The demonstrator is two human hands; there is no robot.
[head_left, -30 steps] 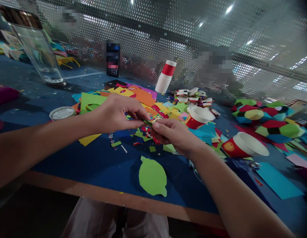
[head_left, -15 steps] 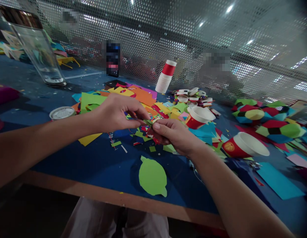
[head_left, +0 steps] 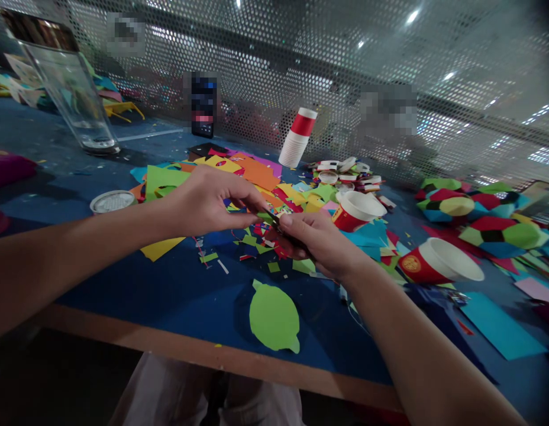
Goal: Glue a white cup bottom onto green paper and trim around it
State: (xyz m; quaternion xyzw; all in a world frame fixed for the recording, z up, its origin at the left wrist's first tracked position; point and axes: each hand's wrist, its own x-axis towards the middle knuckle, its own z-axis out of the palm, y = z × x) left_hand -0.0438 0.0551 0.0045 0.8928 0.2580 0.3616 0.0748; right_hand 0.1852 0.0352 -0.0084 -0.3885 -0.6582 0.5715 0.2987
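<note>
My left hand (head_left: 212, 201) is closed in a pinch on a small green paper piece (head_left: 265, 217), held above the heap of scraps. My right hand (head_left: 316, 239) is wrapped round a slim dark tool (head_left: 296, 239); its narrow end meets the green piece at my left fingertips. Most of the tool is hidden in the palm, so its exact kind does not show. Below the hands, near the table edge, lies a green paper cut-out (head_left: 274, 319), oval with small tabs at two ends.
Coloured paper sheets (head_left: 257, 171) and scraps spread behind my hands. Paper cups stand at the right, one red and white cup (head_left: 423, 260) tipped; stacked cups (head_left: 297, 137) stand farther back. A glass bottle (head_left: 74, 100) is at the left, a propped phone (head_left: 203, 106) behind, patchwork paper shapes (head_left: 500, 231) at right.
The dark tool in my right hand now shows clearly, its narrow end up at the green piece. Both hands stay almost in place; the cut-out lies still.
</note>
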